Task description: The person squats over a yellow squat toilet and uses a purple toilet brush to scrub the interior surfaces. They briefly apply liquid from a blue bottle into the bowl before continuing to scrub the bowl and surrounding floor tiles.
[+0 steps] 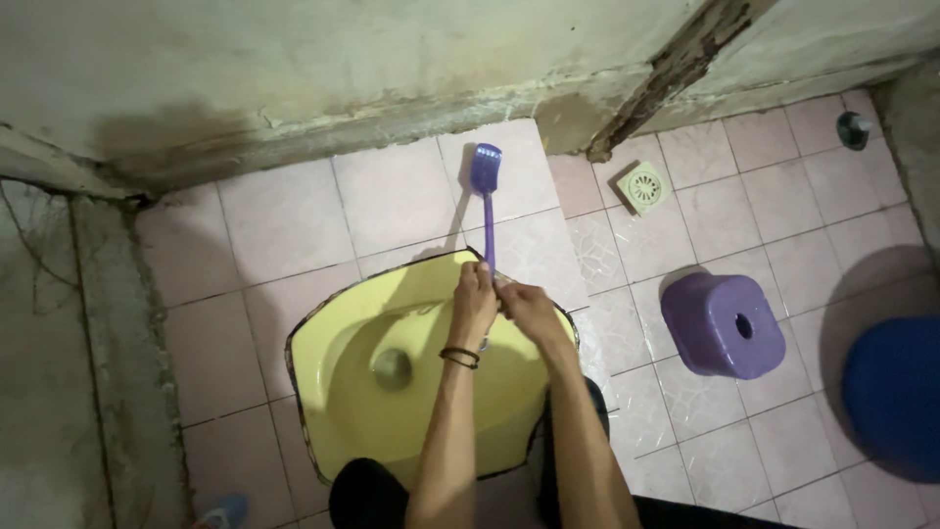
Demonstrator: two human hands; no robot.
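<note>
Your left hand [474,302]: fingers curled shut around the lower end of the purple brush [486,201], black band at the wrist. Your right hand [526,306]: closed on the same handle just beside the left, the two hands touching.

Purple brush: long thin handle, flat head lying on the pink tiled floor [284,225] near the foot of the wall [294,69], beyond the far rim of the basin; its handle runs back to that rim, where you grip it.

Yellow basin [338,358]: set into the floor, drain hole near its middle, your forearms crossing above it.

Purple stool [723,325]: on the tiles, well to the basin's right.

Blue bucket [893,392]: at the floor's right edge.

Square floor drain [644,186]: near the far wall.
</note>
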